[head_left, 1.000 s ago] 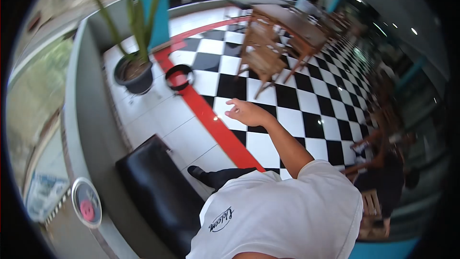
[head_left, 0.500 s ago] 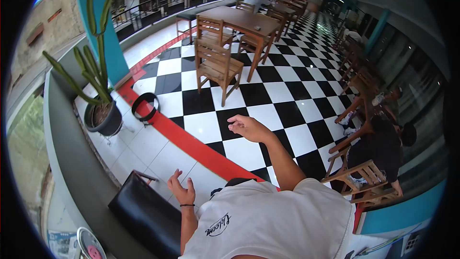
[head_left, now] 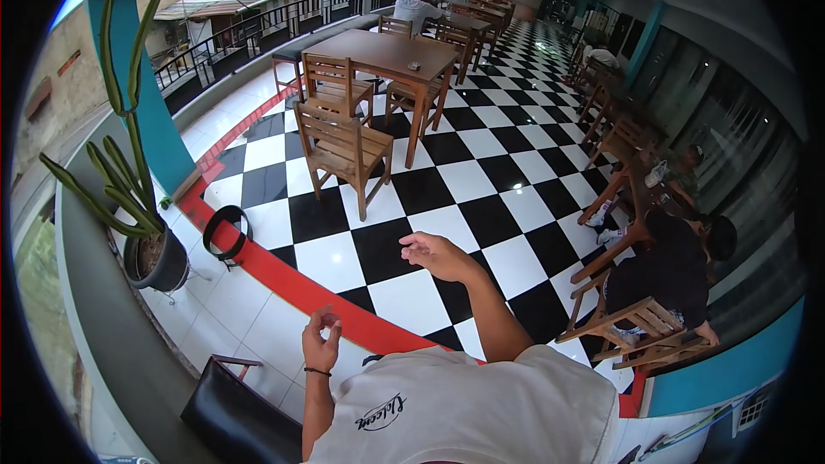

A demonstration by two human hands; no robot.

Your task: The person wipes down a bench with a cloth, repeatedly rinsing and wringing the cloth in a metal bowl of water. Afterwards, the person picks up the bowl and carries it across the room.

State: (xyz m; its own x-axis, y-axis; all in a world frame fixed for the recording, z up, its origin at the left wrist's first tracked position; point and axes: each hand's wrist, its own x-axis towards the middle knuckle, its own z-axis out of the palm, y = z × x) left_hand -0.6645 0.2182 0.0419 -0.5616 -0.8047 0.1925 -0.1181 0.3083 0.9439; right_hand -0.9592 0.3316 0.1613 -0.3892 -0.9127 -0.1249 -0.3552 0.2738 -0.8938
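Observation:
My left hand (head_left: 321,342), with a dark band at its wrist, is raised above the white floor tiles beside the red strip. Its thumb stands apart from the loosely bent fingers and it holds nothing. My right hand (head_left: 436,256) hovers over the checkered floor (head_left: 481,223), palm turned inward, fingers loosely curved and empty. Neither hand touches anything. Nearest to the left hand is a black bench seat (head_left: 236,417), below and to its left. A wooden chair (head_left: 344,150) stands beyond the right hand.
A potted cactus (head_left: 159,258) and a black ring-shaped object (head_left: 228,232) are at the left. A brown table (head_left: 378,56) stands ahead. At the right, a person in dark clothes (head_left: 657,266) sits on a wooden chair (head_left: 636,322). Other people sit farther back.
The view has swung to the right and sharpened. My left hand, out of view a second ago, has come up at the lower left. My right hand stays raised and empty.

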